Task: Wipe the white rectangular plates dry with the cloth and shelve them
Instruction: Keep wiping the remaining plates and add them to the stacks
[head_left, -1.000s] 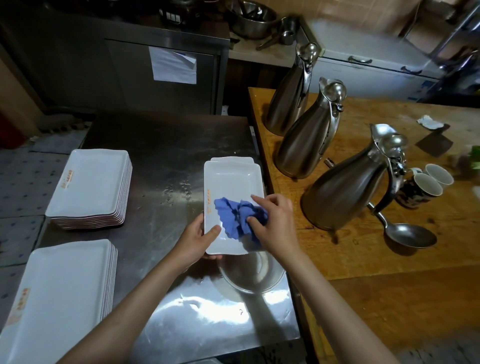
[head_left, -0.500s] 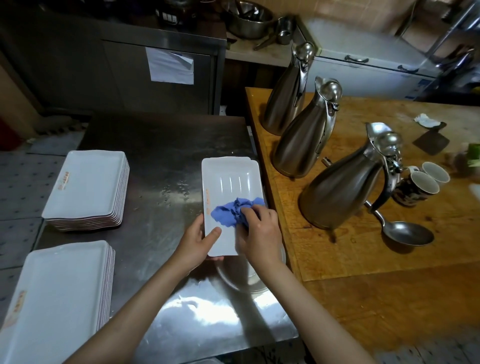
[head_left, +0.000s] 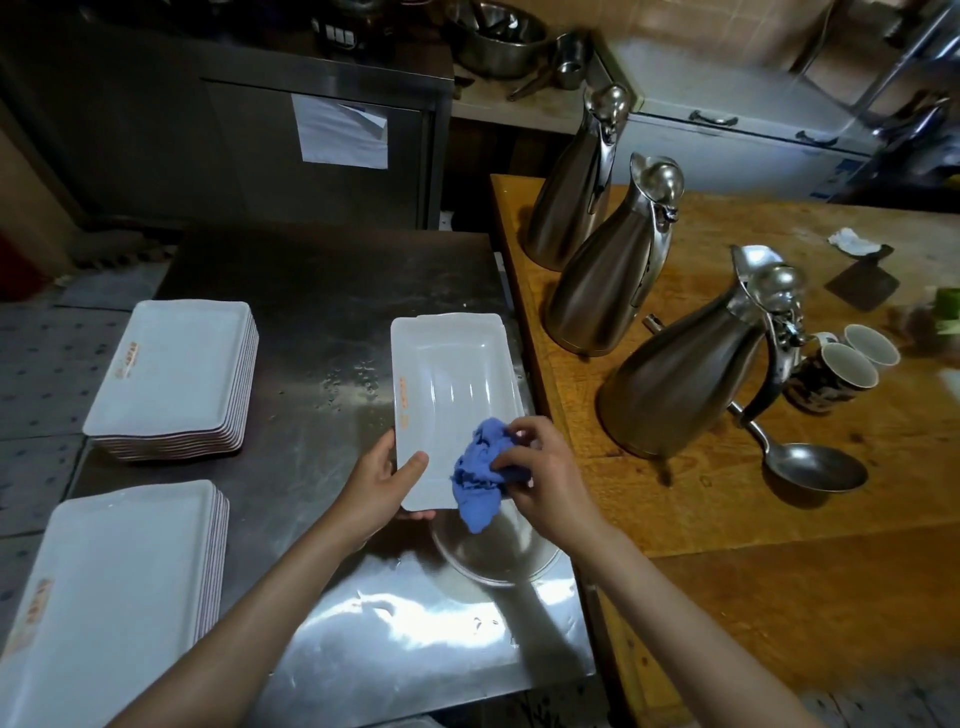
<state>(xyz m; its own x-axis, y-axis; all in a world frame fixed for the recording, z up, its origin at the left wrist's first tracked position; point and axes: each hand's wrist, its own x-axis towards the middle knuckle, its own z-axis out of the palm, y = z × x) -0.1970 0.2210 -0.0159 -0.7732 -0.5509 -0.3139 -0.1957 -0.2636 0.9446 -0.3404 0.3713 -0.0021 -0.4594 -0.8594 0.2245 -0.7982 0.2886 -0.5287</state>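
The white rectangular plate (head_left: 453, 395) lies lengthwise on the right side of the steel table (head_left: 322, 291), its far end sitting over another plate's rim and its near end raised over a round metal dish (head_left: 493, 556). Your left hand (head_left: 382, 483) holds the plate's near left corner, thumb curled over the rim onto the inner face, fingers underneath. Your right hand (head_left: 540, 475) pinches the bunched blue cloth (head_left: 480, 480) against the plate's near right corner, with a fold of cloth hanging over the near edge. Two stacks of white plates (head_left: 171, 374) rest at the table's left, one far, one near. On the wooden counter (head_left: 727, 519) to your right stand three steel jugs (head_left: 680, 379), two mugs (head_left: 841, 374) and a ladle (head_left: 810, 465).
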